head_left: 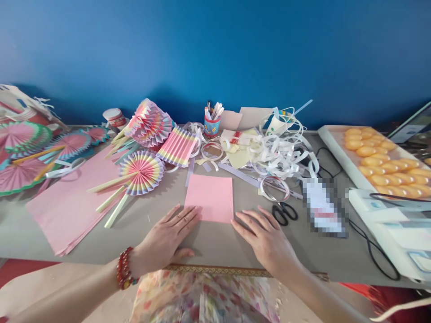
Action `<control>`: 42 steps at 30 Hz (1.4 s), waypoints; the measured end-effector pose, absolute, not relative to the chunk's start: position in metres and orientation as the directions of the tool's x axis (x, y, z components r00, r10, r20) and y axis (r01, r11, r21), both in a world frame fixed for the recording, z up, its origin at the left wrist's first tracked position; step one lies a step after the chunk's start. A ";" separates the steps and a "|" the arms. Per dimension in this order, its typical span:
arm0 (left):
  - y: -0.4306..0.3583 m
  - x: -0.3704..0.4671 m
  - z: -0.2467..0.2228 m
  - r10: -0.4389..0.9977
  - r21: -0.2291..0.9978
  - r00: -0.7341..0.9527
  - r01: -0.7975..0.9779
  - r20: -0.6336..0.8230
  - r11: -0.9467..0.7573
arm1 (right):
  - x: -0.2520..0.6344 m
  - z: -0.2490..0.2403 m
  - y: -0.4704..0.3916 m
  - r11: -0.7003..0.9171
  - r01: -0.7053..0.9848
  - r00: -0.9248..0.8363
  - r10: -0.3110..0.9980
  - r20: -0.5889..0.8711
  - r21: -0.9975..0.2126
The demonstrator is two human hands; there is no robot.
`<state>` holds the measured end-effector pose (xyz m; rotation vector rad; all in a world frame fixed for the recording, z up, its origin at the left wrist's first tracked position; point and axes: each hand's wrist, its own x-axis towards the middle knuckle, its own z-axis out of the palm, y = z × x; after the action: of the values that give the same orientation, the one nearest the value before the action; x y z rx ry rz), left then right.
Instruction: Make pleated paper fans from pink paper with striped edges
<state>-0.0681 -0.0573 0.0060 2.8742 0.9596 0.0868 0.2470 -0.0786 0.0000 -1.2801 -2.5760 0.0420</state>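
Observation:
A square of pink paper (209,197) lies flat on the grey table before me. My left hand (173,231) rests palm down with its fingers stretched out, the fingertips touching the lower left corner of the paper. On the other side, my right hand (261,235) lies flat with spread fingers, the nearest one at the lower right corner. Black-handled scissors (284,214) lie just beyond the right hand. To the left, a folded paper fan (140,174) with pale sticks sits on larger pink sheets (70,202).
Curled paper strips (283,154) and tape rolls (274,188) heap up at the back right. A pen cup (212,125) stands near the blue wall. A box of orange-yellow twisted items (380,157) is at the right, more fans (20,134) at the far left. A black cable (373,251) trails over the table.

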 end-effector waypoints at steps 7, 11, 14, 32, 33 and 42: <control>-0.047 -0.057 0.006 0.664 0.153 0.736 0.646 0.133 -0.747 | 0.219 0.013 -0.059 0.634 0.744 -0.581 0.769 0.266 -0.211; -0.036 -0.054 0.006 0.653 0.127 0.745 0.641 0.135 -0.757 | 0.211 0.003 -0.047 0.648 0.748 -0.621 0.760 0.194 -0.144; -0.031 -0.057 0.005 0.619 0.074 0.775 0.614 0.130 -0.785 | 0.214 -0.002 -0.044 0.704 0.708 -0.680 0.703 0.208 -0.062; -0.023 -0.055 0.008 0.546 0.025 0.802 0.558 0.243 -0.830 | 0.215 -0.001 -0.036 0.790 0.613 -0.757 0.580 0.301 0.018; -0.023 -0.055 0.008 0.552 0.023 0.794 0.566 0.254 -0.824 | 0.215 -0.002 -0.036 0.788 0.615 -0.752 0.583 0.309 0.010; -0.034 -0.054 0.007 0.617 0.154 0.762 0.597 0.196 -0.787 | 0.213 0.004 -0.050 0.770 0.634 -0.723 0.625 0.294 -0.077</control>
<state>-0.0538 -0.0337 0.0065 2.8716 0.9912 0.3641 0.2130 -0.0496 0.0039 -0.9720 -2.6618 -0.0417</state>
